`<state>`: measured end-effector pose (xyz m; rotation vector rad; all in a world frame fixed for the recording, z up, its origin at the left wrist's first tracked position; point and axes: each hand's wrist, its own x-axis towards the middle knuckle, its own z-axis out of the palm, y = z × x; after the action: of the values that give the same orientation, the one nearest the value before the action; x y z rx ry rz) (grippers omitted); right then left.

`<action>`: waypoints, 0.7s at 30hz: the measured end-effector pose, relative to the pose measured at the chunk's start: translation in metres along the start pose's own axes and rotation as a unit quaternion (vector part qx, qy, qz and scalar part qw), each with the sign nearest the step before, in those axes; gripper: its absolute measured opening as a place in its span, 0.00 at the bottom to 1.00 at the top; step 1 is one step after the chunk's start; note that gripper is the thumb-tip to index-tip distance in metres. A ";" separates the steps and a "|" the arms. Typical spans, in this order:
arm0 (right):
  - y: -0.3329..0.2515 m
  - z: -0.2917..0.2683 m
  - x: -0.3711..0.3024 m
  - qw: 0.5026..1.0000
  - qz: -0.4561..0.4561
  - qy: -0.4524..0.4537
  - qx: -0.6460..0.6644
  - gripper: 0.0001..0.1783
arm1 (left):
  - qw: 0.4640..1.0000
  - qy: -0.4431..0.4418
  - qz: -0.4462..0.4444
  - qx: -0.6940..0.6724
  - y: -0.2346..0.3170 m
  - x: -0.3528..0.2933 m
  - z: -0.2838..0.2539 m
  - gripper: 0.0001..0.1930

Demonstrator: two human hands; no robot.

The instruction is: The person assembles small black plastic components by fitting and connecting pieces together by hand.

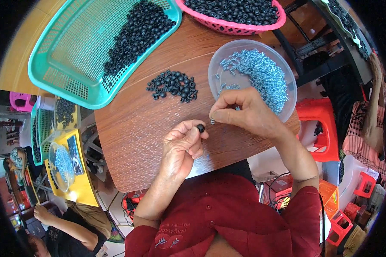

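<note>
My left hand (181,145) pinches a small round black plastic piece (200,128) between thumb and fingertips, above the brown wood-grain table (128,150). Just to the right, my right hand (246,112) is closed on a tiny metal spring (212,122), which hangs below its fingertips close to the black piece, a small gap apart. Beyond my hands lies a loose pile of black plastic pieces (173,85). A clear round bowl (215,55) with many small bluish silver springs (261,70) stands at the right, partly behind my right hand.
A teal mesh basket (73,43) of black pieces reaches over the table's far left edge. At the far edge sits a pink basket (227,28) of similar pieces. Red stools (319,124) stand at the right. Other people work nearby, one arm (68,222) showing at lower left.
</note>
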<state>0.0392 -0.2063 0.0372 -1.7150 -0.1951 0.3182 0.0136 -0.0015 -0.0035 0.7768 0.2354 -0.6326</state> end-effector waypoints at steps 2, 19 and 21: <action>0.000 0.009 -0.002 1.000 -0.001 0.002 -0.019 0.07 | 1.000 0.000 -0.001 0.001 0.000 -0.001 0.000 0.10; 0.019 0.049 -0.008 0.949 -0.229 0.129 -0.176 0.03 | 0.999 0.001 -0.007 -0.049 0.003 -0.012 -0.001 0.10; 0.020 0.052 -0.008 0.936 -0.256 0.143 -0.196 0.03 | 0.999 -0.003 -0.006 -0.048 0.003 -0.012 -0.003 0.10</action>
<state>0.0139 -0.1638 0.0105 -2.0013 -0.5031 -0.3806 0.0056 0.0075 0.0016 0.6812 0.2634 -0.6294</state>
